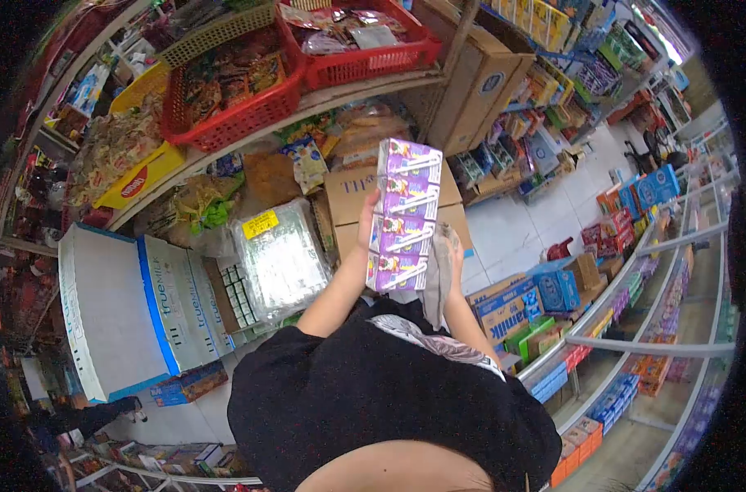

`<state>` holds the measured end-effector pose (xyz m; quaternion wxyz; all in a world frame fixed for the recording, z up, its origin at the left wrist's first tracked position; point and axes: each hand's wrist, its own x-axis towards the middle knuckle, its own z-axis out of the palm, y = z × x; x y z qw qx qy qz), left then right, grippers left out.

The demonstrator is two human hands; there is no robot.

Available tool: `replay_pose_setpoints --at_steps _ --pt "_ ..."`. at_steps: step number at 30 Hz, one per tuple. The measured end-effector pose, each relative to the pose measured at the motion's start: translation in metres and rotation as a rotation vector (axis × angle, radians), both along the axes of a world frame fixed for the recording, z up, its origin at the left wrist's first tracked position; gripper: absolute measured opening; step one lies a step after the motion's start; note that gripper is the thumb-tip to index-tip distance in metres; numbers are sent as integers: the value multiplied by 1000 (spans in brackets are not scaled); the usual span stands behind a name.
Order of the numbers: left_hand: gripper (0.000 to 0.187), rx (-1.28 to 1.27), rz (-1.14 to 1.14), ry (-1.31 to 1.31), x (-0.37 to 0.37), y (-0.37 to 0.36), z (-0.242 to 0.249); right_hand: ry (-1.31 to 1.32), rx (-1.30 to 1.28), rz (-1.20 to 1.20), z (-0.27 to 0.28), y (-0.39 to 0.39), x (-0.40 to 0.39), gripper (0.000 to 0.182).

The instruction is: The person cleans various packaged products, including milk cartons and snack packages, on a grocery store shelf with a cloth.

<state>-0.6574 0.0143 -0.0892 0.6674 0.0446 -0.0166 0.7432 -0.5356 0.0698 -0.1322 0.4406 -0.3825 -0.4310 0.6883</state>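
A pack of small purple-and-white drink cartons (404,215) with straws on their sides is held up in front of my chest. My left hand (367,220) grips the pack along its left side, fingers partly hidden behind it. On the other side, my right hand (453,261) is closed on a grey cloth (435,283), which hangs down close against the pack's right edge. Below the pack lies a brown cardboard box (351,197) with printed lettering. Left of it is a plastic-wrapped pack of cartons (281,261) with a yellow label.
Red baskets (234,98) of packaged goods stand on a shelf ahead. To my left is a large trueMILK box (119,303). A glass-fronted display case (652,348) with several rows of cartons curves along my right. More boxes (512,316) stand on the tiled floor (529,225).
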Motion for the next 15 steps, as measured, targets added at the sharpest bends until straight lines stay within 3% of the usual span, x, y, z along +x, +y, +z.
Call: replay_pose_setpoints --at_steps 2,3,6,7,9,10,11,12,13,14,15 --pt "51 43 -72 -65 2 0 -5 -45 -72 -2 10 10 -4 36" --pt "51 76 -99 -77 4 1 -11 187 -35 38 -10 33 -11 35" --pt "49 2 -79 -87 17 1 -5 301 -5 22 39 62 -37 29" --pt "49 -7 -59 -105 19 4 -6 308 3 37 30 72 -38 29" --pt "48 -41 5 -67 16 4 -10 243 -224 255 5 93 -42 20" --pt "48 -86 57 -41 13 6 -12 -78 42 194 24 73 -43 13" --pt "49 -67 109 -57 10 6 -15 -273 -41 259 12 69 -40 12" --pt "49 -51 125 -57 5 5 -16 170 -144 283 -47 65 -32 14" --pt "49 -58 124 -36 -2 1 -16 -249 4 291 7 35 -26 16" --pt "50 -67 121 -17 -7 -3 -17 -136 -55 325 -48 37 -11 18" --pt "53 -86 146 -46 -13 -4 -29 -231 -46 377 -29 21 -3 20"
